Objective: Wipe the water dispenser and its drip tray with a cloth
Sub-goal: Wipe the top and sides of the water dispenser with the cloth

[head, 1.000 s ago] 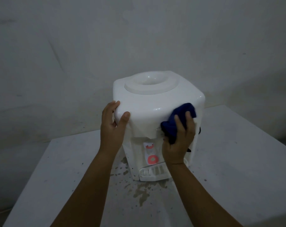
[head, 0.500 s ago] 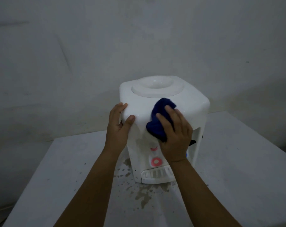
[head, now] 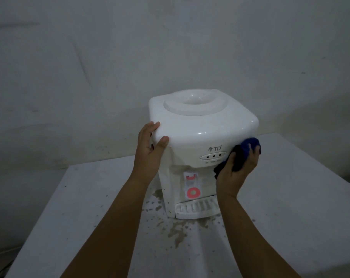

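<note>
Cloth [head: 242, 157] now off glossy white dispenser [head: 202, 129] top, at right corner.

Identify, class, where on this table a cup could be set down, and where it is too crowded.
Bare tabletop lies right of the water dispenser, out to the right edge, and left of it beyond the left forearm. The front is crowded: both forearms cross it and wet stains spread below the drip tray.
</note>
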